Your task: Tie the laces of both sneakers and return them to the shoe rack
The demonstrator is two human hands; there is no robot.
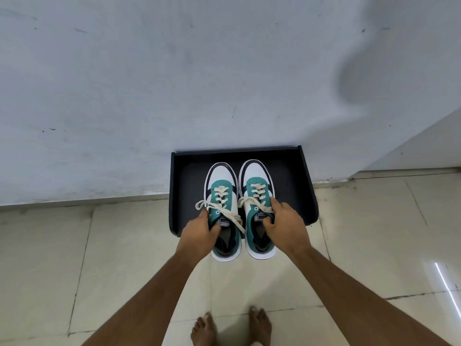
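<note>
Left hand (199,232) gripped the left sneaker (222,211) at its collar; right hand (284,227) gripped the right sneaker (258,208); heels overhung the shoe rack's (294,176) front edge

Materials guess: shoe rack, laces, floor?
Shoe rack: likely painted or laminated board; matte black, flat panels with raised edges.
Laces: flat woven fabric, cream, limp.
Floor: glazed ceramic or stone tile; pale, grout lines, light glare.
</note>
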